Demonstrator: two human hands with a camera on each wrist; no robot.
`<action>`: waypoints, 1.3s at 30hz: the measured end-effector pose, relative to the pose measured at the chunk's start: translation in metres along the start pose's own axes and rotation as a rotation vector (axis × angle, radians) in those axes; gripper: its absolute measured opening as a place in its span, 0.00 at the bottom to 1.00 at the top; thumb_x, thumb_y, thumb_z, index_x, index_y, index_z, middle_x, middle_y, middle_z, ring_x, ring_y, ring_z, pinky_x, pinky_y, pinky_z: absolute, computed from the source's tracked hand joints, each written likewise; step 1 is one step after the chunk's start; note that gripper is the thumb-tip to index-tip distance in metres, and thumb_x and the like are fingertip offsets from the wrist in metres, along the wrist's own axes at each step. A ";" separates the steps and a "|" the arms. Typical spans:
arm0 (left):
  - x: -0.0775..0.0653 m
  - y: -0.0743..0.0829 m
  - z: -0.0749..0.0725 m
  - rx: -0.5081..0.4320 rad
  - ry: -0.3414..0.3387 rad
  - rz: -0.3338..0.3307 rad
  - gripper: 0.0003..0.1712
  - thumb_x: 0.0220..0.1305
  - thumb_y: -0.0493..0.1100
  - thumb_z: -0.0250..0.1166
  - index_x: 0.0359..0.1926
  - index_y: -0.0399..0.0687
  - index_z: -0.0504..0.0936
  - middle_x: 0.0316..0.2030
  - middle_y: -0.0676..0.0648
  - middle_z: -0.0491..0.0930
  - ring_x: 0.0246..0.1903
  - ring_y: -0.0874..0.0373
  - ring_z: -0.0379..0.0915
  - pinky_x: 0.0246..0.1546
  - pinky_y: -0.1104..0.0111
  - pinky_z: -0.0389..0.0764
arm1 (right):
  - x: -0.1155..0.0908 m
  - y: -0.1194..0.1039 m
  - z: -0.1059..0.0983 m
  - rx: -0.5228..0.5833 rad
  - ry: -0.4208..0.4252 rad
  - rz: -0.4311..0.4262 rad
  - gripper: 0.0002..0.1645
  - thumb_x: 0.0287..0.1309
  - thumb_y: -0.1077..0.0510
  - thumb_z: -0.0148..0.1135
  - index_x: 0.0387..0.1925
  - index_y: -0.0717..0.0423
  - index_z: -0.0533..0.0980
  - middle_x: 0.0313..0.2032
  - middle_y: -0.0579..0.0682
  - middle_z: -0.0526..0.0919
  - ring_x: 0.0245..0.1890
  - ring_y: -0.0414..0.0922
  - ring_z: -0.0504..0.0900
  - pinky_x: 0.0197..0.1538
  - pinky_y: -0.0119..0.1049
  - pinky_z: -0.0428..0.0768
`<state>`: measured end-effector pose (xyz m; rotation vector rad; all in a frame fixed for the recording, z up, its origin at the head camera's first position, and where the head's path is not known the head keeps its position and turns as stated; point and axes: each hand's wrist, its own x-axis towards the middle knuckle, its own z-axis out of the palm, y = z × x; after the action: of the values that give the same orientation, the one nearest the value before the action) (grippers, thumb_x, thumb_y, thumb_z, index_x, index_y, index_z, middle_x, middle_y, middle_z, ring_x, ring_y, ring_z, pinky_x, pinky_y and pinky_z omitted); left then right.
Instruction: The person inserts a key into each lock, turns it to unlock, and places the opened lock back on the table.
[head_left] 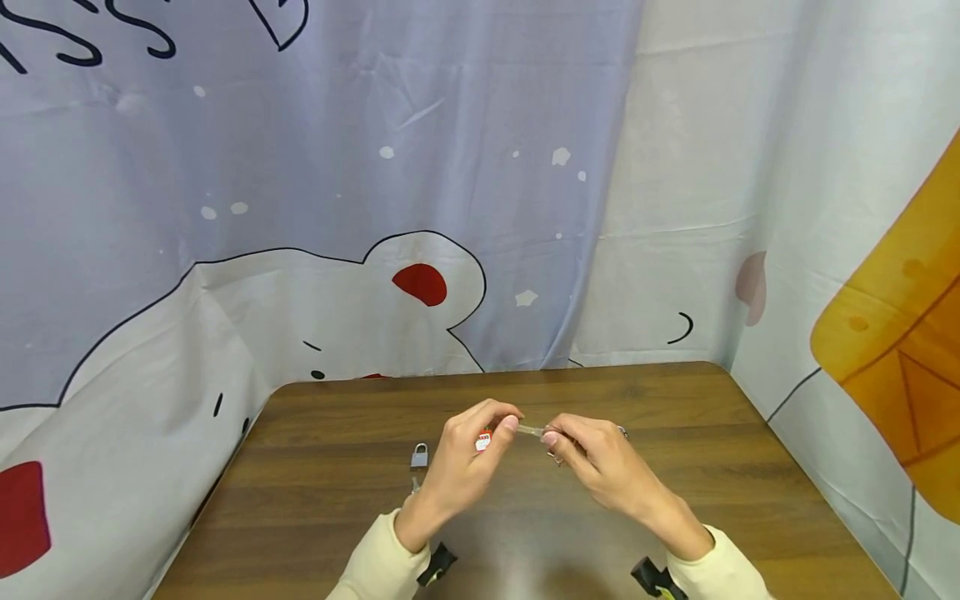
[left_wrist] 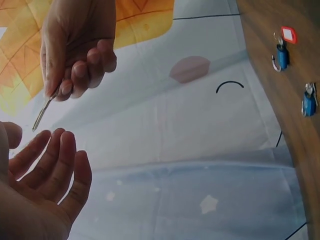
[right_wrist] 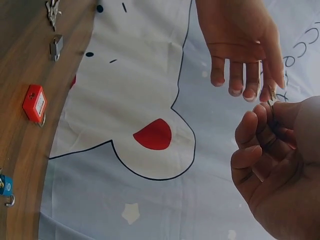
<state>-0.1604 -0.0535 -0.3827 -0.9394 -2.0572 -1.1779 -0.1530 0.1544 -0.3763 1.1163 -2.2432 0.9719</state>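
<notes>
My right hand (head_left: 611,467) pinches a small key (left_wrist: 43,114) between thumb and forefinger, its blade pointing toward my left hand (head_left: 459,458). In the left wrist view the blade's tip lies between the left thumb and forefinger, which stand apart with the other fingers loosely bent. Both hands are raised above the table. Behind the left hand, a red padlock (right_wrist: 35,103) with a white label shows through the gap between thumb and fingers in the head view. Two blue padlocks (left_wrist: 282,56) (left_wrist: 309,103) with keys by them are mostly hidden behind the right hand there.
On the wooden table (head_left: 345,517), a grey padlock (head_left: 419,456) lies left of the left hand, with a bunch of keys (right_wrist: 53,14) close by. A red tag (left_wrist: 288,34) lies beside one blue padlock. Printed curtains (head_left: 480,167) hang behind the table.
</notes>
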 end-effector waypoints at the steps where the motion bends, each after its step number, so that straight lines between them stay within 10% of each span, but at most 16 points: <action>1: 0.001 0.000 -0.002 0.005 -0.004 -0.011 0.08 0.68 0.43 0.53 0.39 0.52 0.79 0.33 0.56 0.80 0.32 0.68 0.74 0.35 0.74 0.76 | 0.000 0.000 -0.001 -0.002 0.000 0.003 0.09 0.61 0.63 0.56 0.31 0.44 0.72 0.21 0.36 0.72 0.22 0.27 0.68 0.28 0.16 0.68; 12: 0.016 -0.030 -0.004 0.057 -0.087 -0.172 0.09 0.67 0.48 0.54 0.43 0.54 0.78 0.31 0.58 0.78 0.30 0.69 0.74 0.31 0.74 0.78 | 0.001 0.002 -0.015 -0.046 -0.010 0.016 0.08 0.61 0.63 0.55 0.32 0.44 0.73 0.23 0.36 0.73 0.21 0.27 0.67 0.27 0.16 0.66; 21: 0.017 -0.074 0.006 0.305 -0.289 -0.371 0.17 0.61 0.54 0.59 0.50 0.57 0.75 0.41 0.55 0.81 0.40 0.65 0.77 0.41 0.66 0.78 | -0.002 0.006 -0.025 -0.098 -0.007 0.042 0.08 0.61 0.62 0.56 0.33 0.43 0.74 0.22 0.35 0.71 0.20 0.28 0.63 0.26 0.16 0.63; 39: -0.013 -0.136 0.027 0.448 -0.488 -0.755 0.33 0.52 0.63 0.64 0.45 0.40 0.75 0.41 0.41 0.80 0.38 0.50 0.78 0.38 0.58 0.78 | -0.007 0.011 -0.032 -0.101 0.000 0.059 0.08 0.60 0.62 0.58 0.31 0.43 0.74 0.19 0.35 0.65 0.20 0.27 0.61 0.24 0.16 0.61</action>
<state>-0.2655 -0.0829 -0.4697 -0.2225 -3.0553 -0.7738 -0.1551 0.1864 -0.3644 1.0125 -2.3095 0.8709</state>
